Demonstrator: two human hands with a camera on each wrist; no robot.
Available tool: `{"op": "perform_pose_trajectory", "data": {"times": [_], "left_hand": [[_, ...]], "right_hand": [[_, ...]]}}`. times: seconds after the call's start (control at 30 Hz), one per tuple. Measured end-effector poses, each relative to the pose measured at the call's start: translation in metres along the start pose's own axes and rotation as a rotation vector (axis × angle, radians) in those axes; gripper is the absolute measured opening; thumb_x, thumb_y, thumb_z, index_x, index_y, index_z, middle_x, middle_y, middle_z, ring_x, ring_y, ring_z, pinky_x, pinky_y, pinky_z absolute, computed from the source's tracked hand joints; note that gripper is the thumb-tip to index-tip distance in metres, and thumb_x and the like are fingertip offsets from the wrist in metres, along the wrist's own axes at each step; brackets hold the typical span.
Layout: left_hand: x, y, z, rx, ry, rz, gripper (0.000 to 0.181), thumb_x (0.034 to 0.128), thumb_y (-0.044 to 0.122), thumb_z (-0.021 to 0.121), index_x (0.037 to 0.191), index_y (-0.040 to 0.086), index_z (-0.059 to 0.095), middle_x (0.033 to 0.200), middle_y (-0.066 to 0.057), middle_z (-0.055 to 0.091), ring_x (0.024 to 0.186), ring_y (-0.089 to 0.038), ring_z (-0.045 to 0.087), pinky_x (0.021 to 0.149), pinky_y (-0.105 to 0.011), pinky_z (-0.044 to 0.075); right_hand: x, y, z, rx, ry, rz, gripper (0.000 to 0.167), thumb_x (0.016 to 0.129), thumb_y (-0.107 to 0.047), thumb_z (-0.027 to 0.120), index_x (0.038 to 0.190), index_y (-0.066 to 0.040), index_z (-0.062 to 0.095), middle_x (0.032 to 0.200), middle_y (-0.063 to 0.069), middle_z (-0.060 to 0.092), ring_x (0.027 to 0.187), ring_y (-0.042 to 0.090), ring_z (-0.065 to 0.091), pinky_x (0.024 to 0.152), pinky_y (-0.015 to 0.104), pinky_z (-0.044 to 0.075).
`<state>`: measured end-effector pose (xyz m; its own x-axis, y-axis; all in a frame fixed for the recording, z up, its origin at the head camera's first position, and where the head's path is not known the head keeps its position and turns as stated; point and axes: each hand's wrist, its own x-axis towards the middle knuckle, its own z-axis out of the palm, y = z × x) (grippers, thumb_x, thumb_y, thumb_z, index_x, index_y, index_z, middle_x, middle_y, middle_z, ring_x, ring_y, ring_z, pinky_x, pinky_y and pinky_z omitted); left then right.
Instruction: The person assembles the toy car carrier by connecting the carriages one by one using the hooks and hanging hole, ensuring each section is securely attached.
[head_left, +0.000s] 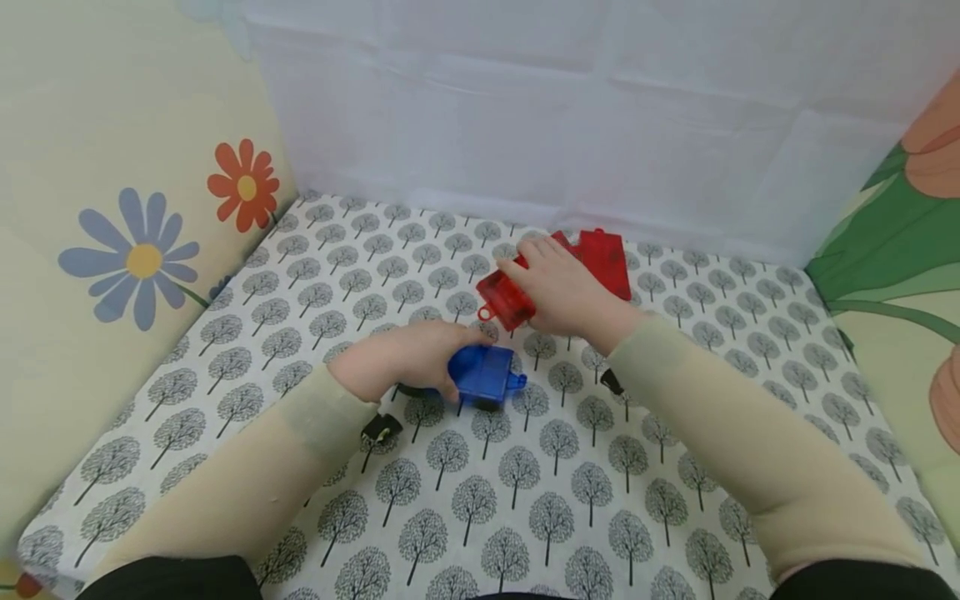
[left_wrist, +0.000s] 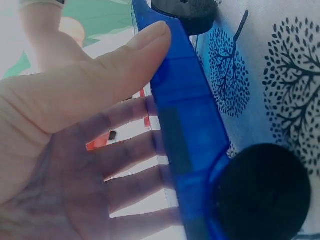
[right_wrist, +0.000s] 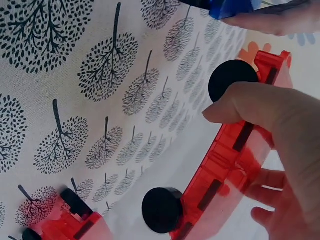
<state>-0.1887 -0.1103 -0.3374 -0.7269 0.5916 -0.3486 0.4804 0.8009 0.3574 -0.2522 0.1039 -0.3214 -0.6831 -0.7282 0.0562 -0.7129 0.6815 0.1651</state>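
Observation:
My left hand [head_left: 423, 354] grips a see-through blue toy car [head_left: 486, 372] with black wheels. In the left wrist view, the thumb presses the near side of the car [left_wrist: 182, 100] and the fingers lie along its other side. My right hand [head_left: 558, 287] holds a see-through red toy car [head_left: 504, 298] between thumb and fingers. A small ring sticks out from its left end, and its black wheels show in the right wrist view. Just beyond this hand, a second red toy piece [head_left: 606, 262] with black wheels rests on the cloth, partly hidden.
A white cloth [head_left: 551, 500] printed with grey trees covers the table. A white sheet [head_left: 525, 117] hangs behind it. Flower-patterned panels [head_left: 45, 167] stand at the left and right. Small black items [head_left: 381, 427] sit by both wrists.

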Motion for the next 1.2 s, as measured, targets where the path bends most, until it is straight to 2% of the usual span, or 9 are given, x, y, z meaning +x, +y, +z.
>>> {"op": "perform_pose_trajectory", "data": {"times": [0.17, 0.23, 0.37, 0.43, 0.83, 1.07, 1.2], "left_hand": [[0.0, -0.001, 0.0, -0.003, 0.006, 0.006, 0.092, 0.0705, 0.02, 0.09, 0.15, 0.016, 0.044, 0.14, -0.012, 0.054, 0.126, -0.033, 0.05, 0.106, -0.052, 0.037], [0.0, -0.001, 0.0, 0.009, 0.01, 0.006, 0.092, 0.0704, 0.021, 0.09, 0.149, 0.016, 0.044, 0.14, -0.012, 0.054, 0.126, -0.033, 0.05, 0.106, -0.052, 0.038], [-0.001, -0.002, -0.001, 0.024, 0.017, 0.011, 0.09, 0.0697, 0.023, 0.09, 0.147, 0.016, 0.046, 0.138, -0.011, 0.056, 0.124, -0.033, 0.052, 0.106, -0.052, 0.038], [-0.001, -0.002, -0.001, 0.026, 0.021, 0.02, 0.088, 0.0694, 0.023, 0.091, 0.146, 0.014, 0.048, 0.136, -0.012, 0.057, 0.123, -0.033, 0.053, 0.105, -0.053, 0.039], [-0.003, 0.002, 0.0, 0.013, 0.032, 0.017, 0.088, 0.0685, 0.022, 0.091, 0.145, 0.014, 0.048, 0.136, -0.013, 0.057, 0.122, -0.034, 0.053, 0.104, -0.053, 0.04], [-0.004, 0.001, 0.0, 0.014, 0.032, 0.018, 0.088, 0.0686, 0.021, 0.091, 0.145, 0.013, 0.048, 0.135, -0.013, 0.057, 0.122, -0.035, 0.053, 0.104, -0.054, 0.04], [-0.002, 0.001, 0.0, 0.013, 0.028, 0.016, 0.088, 0.0687, 0.021, 0.091, 0.145, 0.013, 0.048, 0.136, -0.013, 0.057, 0.122, -0.034, 0.053, 0.104, -0.054, 0.04]], "right_hand": [[-0.014, 0.0, -0.008, 0.045, 0.005, 0.041, 0.087, 0.073, -0.029, 0.084, 0.149, -0.015, 0.043, 0.138, 0.018, 0.04, 0.129, 0.036, 0.036, 0.114, 0.049, 0.026], [-0.019, 0.0, -0.012, 0.07, 0.02, 0.055, 0.087, 0.072, -0.03, 0.084, 0.148, -0.015, 0.044, 0.133, 0.017, 0.042, 0.124, 0.035, 0.039, 0.112, 0.048, 0.029], [-0.027, 0.002, -0.018, 0.112, 0.031, 0.091, 0.089, 0.071, -0.033, 0.085, 0.147, -0.015, 0.045, 0.115, 0.014, 0.043, 0.104, 0.028, 0.043, 0.095, 0.043, 0.043], [-0.032, 0.003, -0.019, 0.128, 0.019, 0.111, 0.091, 0.07, -0.036, 0.086, 0.148, -0.016, 0.044, 0.111, 0.013, 0.042, 0.097, 0.025, 0.042, 0.087, 0.041, 0.046], [-0.061, -0.005, -0.021, 0.205, -0.033, 0.174, 0.091, 0.069, -0.044, 0.086, 0.147, -0.02, 0.046, 0.105, 0.008, 0.044, 0.09, 0.023, 0.045, 0.076, 0.037, 0.045], [-0.074, -0.013, -0.012, 0.237, -0.036, 0.188, 0.088, 0.069, -0.049, 0.084, 0.144, -0.021, 0.048, 0.106, 0.007, 0.047, 0.087, 0.021, 0.047, 0.068, 0.034, 0.047], [-0.082, -0.016, -0.005, 0.267, -0.063, 0.207, 0.088, 0.07, -0.054, 0.082, 0.144, -0.021, 0.048, 0.098, 0.007, 0.045, 0.081, 0.021, 0.047, 0.061, 0.033, 0.044]]}}
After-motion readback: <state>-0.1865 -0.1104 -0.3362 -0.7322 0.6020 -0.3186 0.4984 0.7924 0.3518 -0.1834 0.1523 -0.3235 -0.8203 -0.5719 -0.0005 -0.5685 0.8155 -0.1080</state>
